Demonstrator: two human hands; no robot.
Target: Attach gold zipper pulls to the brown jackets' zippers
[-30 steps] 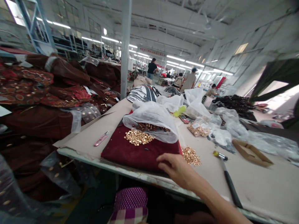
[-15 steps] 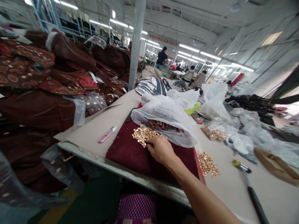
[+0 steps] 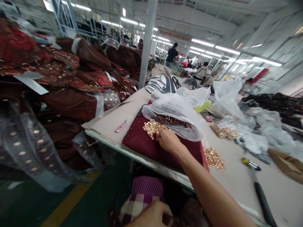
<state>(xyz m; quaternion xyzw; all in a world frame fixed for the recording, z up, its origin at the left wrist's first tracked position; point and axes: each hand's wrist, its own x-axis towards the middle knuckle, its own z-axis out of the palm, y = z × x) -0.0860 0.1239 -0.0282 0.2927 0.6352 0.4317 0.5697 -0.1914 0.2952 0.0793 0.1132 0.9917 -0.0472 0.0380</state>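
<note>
Your right hand (image 3: 168, 141): fingers bent inward, fingertips at the near right edge of a pile of gold fittings (image 3: 152, 128); you cannot tell from here whether a piece is pinched; the pile lies on a maroon cloth pad (image 3: 139, 146), in front of the mouth of a whitish plastic bag (image 3: 175, 105) of brown fittings; your left hand (image 3: 152, 216): low at the bottom edge, fingers curled, beside dark brown leather (image 3: 193, 211); its hold cannot be told; on the worktop (image 3: 284, 198): pink-handled snips (image 3: 122, 125), left of the pad; a second gold pile (image 3: 214, 158), just right of it; a black-handled hammer (image 3: 260, 190), farther right; a cardboard tray (image 3: 285, 164), beyond the hammer.
</note>
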